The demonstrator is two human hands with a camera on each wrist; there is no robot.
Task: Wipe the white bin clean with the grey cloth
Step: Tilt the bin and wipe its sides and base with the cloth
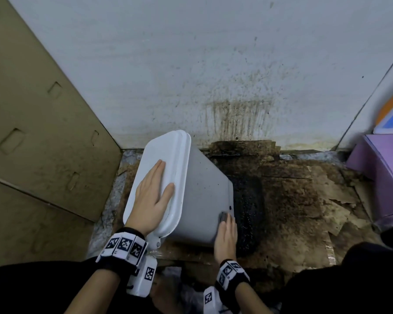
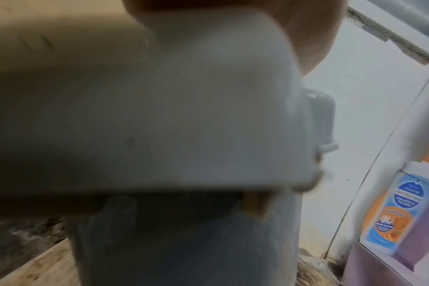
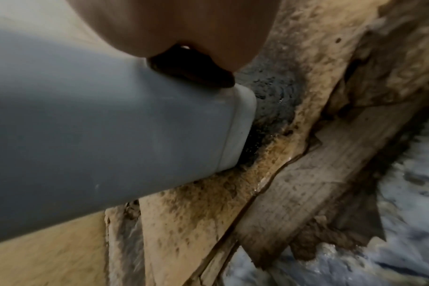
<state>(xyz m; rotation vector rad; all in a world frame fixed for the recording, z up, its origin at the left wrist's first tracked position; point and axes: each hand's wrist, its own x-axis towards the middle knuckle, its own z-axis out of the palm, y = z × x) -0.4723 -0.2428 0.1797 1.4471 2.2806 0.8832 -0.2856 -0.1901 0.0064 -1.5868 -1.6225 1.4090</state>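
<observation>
Hands working on the tilted white bin [image 1: 204, 191]

Left hand [image 1: 153, 196] is lying flat, fingers straight, on the lid [image 1: 166, 155]; right hand [image 1: 226, 236] is pressing the grey cloth [image 1: 224, 215] against the side.

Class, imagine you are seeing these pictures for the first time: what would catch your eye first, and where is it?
The tilted white bin at centre, left hand flat on its lid, right hand pressing the grey cloth low on its side. Then the dark stained cardboard on the floor to its right, and brown streaks on the wall above.
</observation>
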